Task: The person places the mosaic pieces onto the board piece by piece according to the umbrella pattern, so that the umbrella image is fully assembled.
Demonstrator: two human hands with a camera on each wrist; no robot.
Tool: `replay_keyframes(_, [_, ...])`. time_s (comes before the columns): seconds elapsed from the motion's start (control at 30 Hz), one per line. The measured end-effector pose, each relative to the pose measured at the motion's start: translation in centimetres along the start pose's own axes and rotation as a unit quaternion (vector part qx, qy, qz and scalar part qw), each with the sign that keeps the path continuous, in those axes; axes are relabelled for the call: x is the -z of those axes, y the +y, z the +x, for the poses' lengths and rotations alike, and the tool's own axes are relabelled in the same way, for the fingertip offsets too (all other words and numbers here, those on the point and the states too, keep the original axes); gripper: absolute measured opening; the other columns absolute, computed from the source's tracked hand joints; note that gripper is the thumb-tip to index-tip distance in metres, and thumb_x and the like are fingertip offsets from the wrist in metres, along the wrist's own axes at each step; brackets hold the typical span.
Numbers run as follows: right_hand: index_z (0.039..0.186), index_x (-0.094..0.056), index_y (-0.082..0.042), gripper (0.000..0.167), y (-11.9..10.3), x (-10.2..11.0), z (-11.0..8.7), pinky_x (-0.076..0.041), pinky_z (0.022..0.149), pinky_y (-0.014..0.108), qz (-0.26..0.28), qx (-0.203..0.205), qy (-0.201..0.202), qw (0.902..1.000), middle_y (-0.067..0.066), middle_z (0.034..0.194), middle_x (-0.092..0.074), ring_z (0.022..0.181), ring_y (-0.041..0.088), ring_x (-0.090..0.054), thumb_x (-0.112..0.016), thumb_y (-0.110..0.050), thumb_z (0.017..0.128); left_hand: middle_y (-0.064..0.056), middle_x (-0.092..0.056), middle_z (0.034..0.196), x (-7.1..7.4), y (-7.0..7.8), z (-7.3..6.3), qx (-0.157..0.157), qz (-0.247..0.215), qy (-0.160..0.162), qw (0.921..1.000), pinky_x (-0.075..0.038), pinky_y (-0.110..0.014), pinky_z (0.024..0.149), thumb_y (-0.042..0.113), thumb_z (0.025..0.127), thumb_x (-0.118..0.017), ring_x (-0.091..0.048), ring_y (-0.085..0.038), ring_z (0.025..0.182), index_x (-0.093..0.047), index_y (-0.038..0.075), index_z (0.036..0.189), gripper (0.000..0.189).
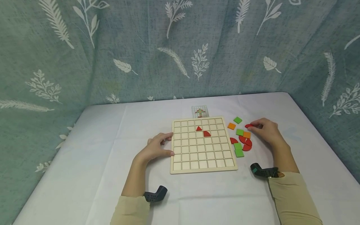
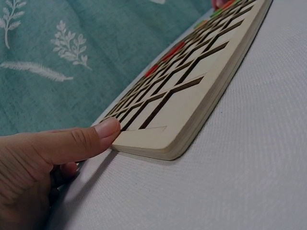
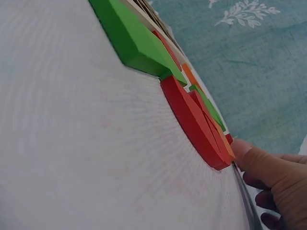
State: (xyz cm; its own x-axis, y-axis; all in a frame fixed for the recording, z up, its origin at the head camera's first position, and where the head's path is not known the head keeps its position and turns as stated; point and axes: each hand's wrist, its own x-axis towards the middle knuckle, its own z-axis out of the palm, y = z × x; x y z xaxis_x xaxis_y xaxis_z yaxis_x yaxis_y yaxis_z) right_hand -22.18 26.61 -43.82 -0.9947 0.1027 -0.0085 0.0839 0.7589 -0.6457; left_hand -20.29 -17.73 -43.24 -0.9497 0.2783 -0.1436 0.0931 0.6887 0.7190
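Observation:
A square wooden grid board (image 1: 194,171) lies flat on the white cloth. My left hand (image 1: 155,147) holds its left edge, the thumb on the rim near the corner in the left wrist view. A small red triangle (image 1: 199,128) and a red quarter-circle piece (image 1: 207,134) sit in cells of the board. To the right of the board, my right hand (image 1: 265,129) pinches another red piece (image 1: 248,126) between thumb and fingers, which partly hide it. Loose red quarter-circle pieces (image 3: 194,122) lie close to that hand in the right wrist view.
Green squares (image 1: 239,153) and orange squares (image 1: 232,126) lie scattered right of the board. Behind the board, a small pattern card (image 1: 200,111) shows a coloured figure on a grid. A leaf-print curtain (image 1: 140,62) hangs behind the table.

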Motion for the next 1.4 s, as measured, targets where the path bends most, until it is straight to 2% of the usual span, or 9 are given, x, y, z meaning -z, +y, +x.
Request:
replay_keyframes(0.27, [0.112,-0.065,-0.003,0.039,-1.1,0.6,0.2,-0.04,0.071,0.035,0.012,0.023,0.0,0.9997,0.015,0.108,-0.056,0.092,0.028,-0.044,-0.068,-0.032,0.087,0.003,-0.056,0.11,0.0,0.3,0.1,0.006,0.006,-0.001,1.0,-0.025,-0.038,0.083,0.033,0.059,-0.088,-0.04,-0.018,0.098,-0.05,0.021,0.138,0.088])
replay_keyframes(0.43, [0.113,-0.066,-0.003,0.042,-2.1,1.2,0.4,-0.038,0.067,0.031,0.008,0.042,-0.012,0.999,0.015,0.109,-0.057,0.091,0.026,-0.042,-0.068,-0.035,0.086,0.003,-0.056,0.109,0.0,0.3,0.1,-0.001,0.008,0.0,1.0,-0.023,-0.038,0.084,0.032,0.059,-0.088,-0.041,-0.018,0.096,-0.05,0.02,0.138,0.088])
replay_keyframes(0.63, [0.113,-0.066,-0.002,0.04,-3.1,1.8,0.7,-0.038,0.066,0.034,-0.001,0.057,-0.024,0.9981,0.016,0.107,-0.058,0.089,0.027,-0.042,-0.068,-0.032,0.087,0.002,-0.056,0.108,-0.1,0.4,0.0,0.003,0.004,0.003,1.0,-0.023,-0.038,0.082,0.033,0.059,-0.089,-0.04,-0.018,0.096,-0.05,0.02,0.137,0.088])
replay_keyframes(0.73, [0.112,-0.066,-0.001,0.04,-3.7,2.0,0.8,-0.034,0.07,0.036,-0.006,0.071,-0.023,0.9972,0.016,0.106,-0.06,0.088,0.027,-0.042,-0.069,-0.031,0.086,0.002,-0.056,0.107,-0.1,0.4,0.0,0.003,0.001,0.003,1.0,-0.023,-0.038,0.082,0.033,0.059,-0.089,-0.039,-0.018,0.096,-0.05,0.02,0.137,0.088])
replay_keyframes(1.0, [0.108,-0.068,0.0,0.035,-5.7,2.3,0.5,-0.024,0.078,0.042,-0.006,0.132,-0.006,0.9912,0.015,0.101,-0.062,0.088,0.028,-0.042,-0.07,-0.028,0.086,0.002,-0.056,0.107,0.0,0.3,0.0,0.001,0.006,0.004,1.0,-0.023,-0.038,0.083,0.034,0.059,-0.089,-0.04,-0.018,0.095,-0.05,0.02,0.137,0.089])
replay_keyframes(1.23, [0.107,-0.068,-0.001,0.031,-7.3,1.7,0.5,-0.031,0.074,0.039,0.005,0.151,-0.007,0.9885,0.015,0.1,-0.062,0.088,0.027,-0.043,-0.07,-0.023,0.085,0.001,-0.056,0.107,0.0,0.3,-0.1,-0.012,-0.003,0.0,0.9999,-0.021,-0.039,0.084,0.033,0.059,-0.089,-0.041,-0.018,0.094,-0.05,0.018,0.137,0.089])
replay_keyframes(1.4, [0.106,-0.069,-0.002,0.028,-8.6,1.1,0.6,-0.031,0.074,0.038,0.021,0.168,-0.007,0.9856,0.013,0.098,-0.062,0.086,0.025,-0.042,-0.07,-0.021,0.085,0.002,-0.055,0.105,0.1,0.3,-0.1,-0.015,-0.003,0.001,0.9999,-0.021,-0.039,0.083,0.035,0.059,-0.089,-0.04,-0.018,0.093,-0.05,0.018,0.137,0.089])
